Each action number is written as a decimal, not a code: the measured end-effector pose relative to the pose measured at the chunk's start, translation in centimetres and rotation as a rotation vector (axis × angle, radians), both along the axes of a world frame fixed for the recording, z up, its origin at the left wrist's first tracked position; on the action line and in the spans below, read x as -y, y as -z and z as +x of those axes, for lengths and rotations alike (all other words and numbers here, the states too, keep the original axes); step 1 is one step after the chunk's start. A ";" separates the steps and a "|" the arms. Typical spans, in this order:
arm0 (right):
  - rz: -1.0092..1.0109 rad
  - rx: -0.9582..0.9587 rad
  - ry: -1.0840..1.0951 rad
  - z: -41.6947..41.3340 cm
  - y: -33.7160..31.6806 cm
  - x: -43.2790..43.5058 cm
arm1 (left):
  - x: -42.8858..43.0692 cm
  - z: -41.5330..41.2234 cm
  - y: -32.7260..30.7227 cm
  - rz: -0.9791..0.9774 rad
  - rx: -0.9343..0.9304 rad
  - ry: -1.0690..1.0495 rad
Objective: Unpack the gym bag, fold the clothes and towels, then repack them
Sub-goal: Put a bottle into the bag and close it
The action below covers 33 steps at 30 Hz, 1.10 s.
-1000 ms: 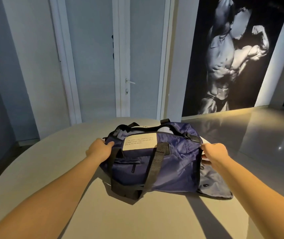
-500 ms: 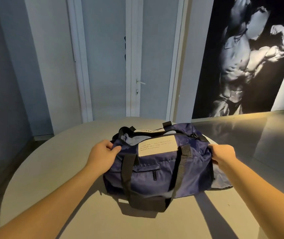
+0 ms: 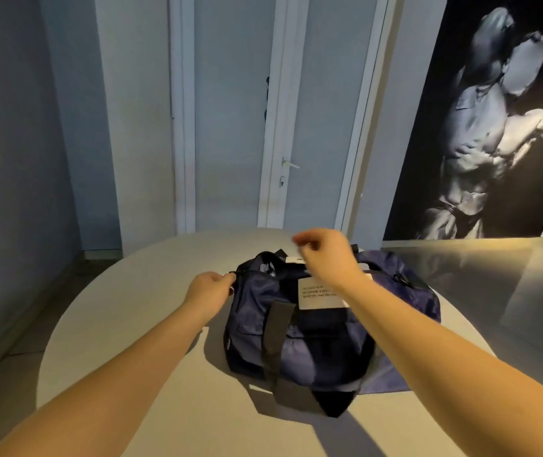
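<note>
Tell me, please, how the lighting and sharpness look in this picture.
Head view: dim, with warm light on the table and floor; the gym bag casts a hard shadow toward the camera; the right hand is motion-blurred at its fingertips; the door frame leans from wide-angle distortion.

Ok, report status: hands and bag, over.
Left hand grips left end of bag. Right hand above bag top, fingers curled, blurred, hold unclear. Bag on table, nothing unpacked yet. Nothing blocking.

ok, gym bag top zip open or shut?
Cannot tell: the right hand hovers over the top of the gym bag, hiding the zip; left hand grips its end.
</note>
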State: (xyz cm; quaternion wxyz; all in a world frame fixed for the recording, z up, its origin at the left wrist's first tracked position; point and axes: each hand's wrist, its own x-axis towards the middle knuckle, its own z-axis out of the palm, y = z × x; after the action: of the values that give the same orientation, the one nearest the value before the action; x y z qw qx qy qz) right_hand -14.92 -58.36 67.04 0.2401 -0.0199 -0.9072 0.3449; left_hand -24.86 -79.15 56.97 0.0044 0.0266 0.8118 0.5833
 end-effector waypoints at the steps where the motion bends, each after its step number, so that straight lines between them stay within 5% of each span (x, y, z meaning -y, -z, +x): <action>1: 0.032 0.059 -0.056 -1.1 0.0 1.9 | 0.0 -0.1 -0.3 0.023 -0.012 -0.006; 9: 0.232 0.325 -0.128 -6.6 2.6 9.2 | 1.5 0.2 -1.8 0.128 0.012 0.038; 16: 0.231 0.249 -0.028 -6.9 3.6 9.4 | 2.3 0.1 -1.1 0.313 0.092 0.060; 33: -0.012 0.221 0.294 -3.7 -0.2 2.0 | 1.4 -0.6 -3.0 -0.311 -0.078 0.031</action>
State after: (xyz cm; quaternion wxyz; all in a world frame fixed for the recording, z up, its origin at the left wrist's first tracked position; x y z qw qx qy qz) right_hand -18.58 -60.31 67.21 0.1867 -0.1915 -0.9133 0.3071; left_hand -25.51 -80.54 59.94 -0.0141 0.0611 0.8912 0.4492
